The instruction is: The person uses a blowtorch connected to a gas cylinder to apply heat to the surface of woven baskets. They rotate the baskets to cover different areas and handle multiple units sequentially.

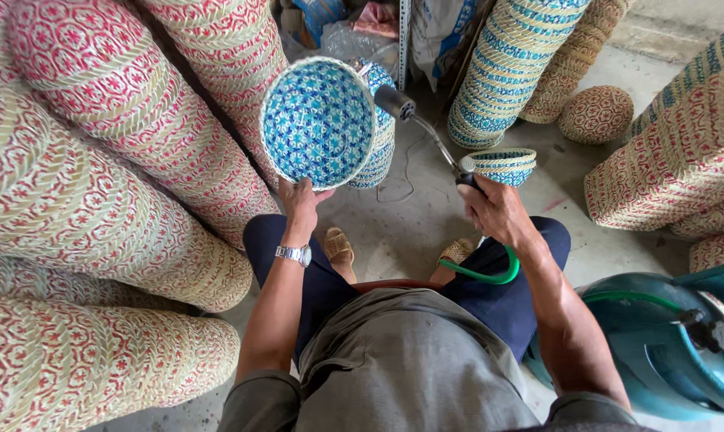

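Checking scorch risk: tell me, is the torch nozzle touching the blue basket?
Apart. The head view shows a gap between the torch nozzle and the blue basket rim.

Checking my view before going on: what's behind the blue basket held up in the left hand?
Behind the blue basket in the left hand, a stack of matching blue baskets peeks out; most of it is hidden.

Soft packages are seen bunched at the top centre of the frame: a white sack with blue print (438, 28), a crumpled clear plastic bag (342, 40) and a blue-and-orange packet (318, 14), wedged between stacked baskets.
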